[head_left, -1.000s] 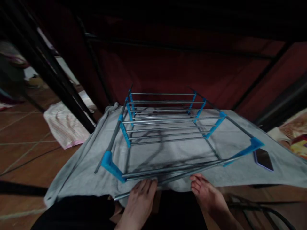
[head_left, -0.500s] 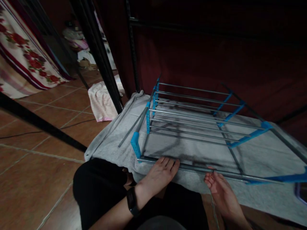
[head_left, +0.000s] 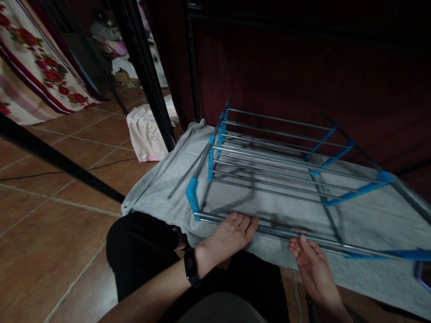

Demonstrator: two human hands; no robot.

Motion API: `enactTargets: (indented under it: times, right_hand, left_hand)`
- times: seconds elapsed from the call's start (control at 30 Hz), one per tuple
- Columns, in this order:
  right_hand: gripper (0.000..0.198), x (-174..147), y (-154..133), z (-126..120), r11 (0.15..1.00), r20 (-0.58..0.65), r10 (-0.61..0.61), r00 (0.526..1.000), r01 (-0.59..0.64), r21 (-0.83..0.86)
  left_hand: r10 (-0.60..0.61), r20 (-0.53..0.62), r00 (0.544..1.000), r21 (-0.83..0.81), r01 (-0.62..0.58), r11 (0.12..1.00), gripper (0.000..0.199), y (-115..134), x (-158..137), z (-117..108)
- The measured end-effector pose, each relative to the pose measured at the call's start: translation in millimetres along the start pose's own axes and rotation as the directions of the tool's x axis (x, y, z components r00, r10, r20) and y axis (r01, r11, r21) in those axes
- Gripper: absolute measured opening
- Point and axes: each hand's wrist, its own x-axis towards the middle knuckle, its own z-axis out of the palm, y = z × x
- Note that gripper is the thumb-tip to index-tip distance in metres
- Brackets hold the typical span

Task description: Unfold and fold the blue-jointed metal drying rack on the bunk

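Observation:
A drying rack (head_left: pixel 269 158) of grey metal rods with blue plastic joints rests on a grey cloth. My left hand (head_left: pixel 237 233), a black band on its wrist, is wrapped from above over the metal rods (head_left: pixel 281 232) along the rack's near side. Farther right, my right hand (head_left: pixel 311 262) has its palm turned up, with thumb and curled fingers gripping the same near rods. A blue corner joint (head_left: pixel 192 198) is left of my left hand, at the rods' left end. My grip hides part of the rods.
Grey cloth (head_left: pixel 158 186) covers the surface beneath the rack. Black metal posts (head_left: pixel 143 76) stand at the left, and a dark red curtain (head_left: pixel 276 72) hangs behind. A striped cloth (head_left: pixel 148 134), a floral fabric (head_left: pixel 47 67) and a thin cable (head_left: pixel 101 166) are beyond on the tiled floor side.
My left hand has shifted slightly right along the near rods, its fingers more curled. My right hand stays at about the same place on them. The view has tilted a little.

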Motion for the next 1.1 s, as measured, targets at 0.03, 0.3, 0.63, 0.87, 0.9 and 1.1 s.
enactTargets:
  times: [0.03, 0.3, 0.63, 0.87, 0.9, 1.1]
  right_hand:
    - [0.032, 0, 0, 1, 1.0, -0.009, 0.007, 1.0, -0.007, 0.008]
    - [0.037, -1, -2, 8, 0.997, -0.02, 0.025, 0.999, -0.024, 0.072]
    - [0.035, 0, -6, -4, 0.996, -0.024, 0.014, 1.0, -0.011, 0.091]
    - [0.035, 1, -9, -1, 0.988, -0.013, 0.026, 1.0, -0.024, 0.15]
    - [0.034, 2, -11, -1, 0.986, -0.017, 0.018, 1.0, -0.015, 0.163]
    - [0.032, 4, -25, 5, 0.972, -0.04, -0.062, 0.997, 0.07, 0.225]
  left_hand:
    - [-0.001, -0.005, 1.0, -0.005, 0.001, 1.0, 0.045, 1, 1, 1]
    - [-0.006, -0.021, 1.0, -0.034, 0.006, 0.999, 0.048, 6, 7, 11]
    - [-0.018, 0.064, 0.998, -0.137, 0.026, 0.99, 0.051, 19, 11, 13]
    - [-0.067, 0.141, 0.988, -0.175, 0.092, 0.98, 0.06, 17, 7, 14]
    - [-0.076, 0.138, 0.987, -0.183, 0.101, 0.978, 0.061, 16, 6, 13]
    - [-0.11, 0.009, 0.994, -0.144, 0.11, 0.983, 0.065, 2, -18, 21]
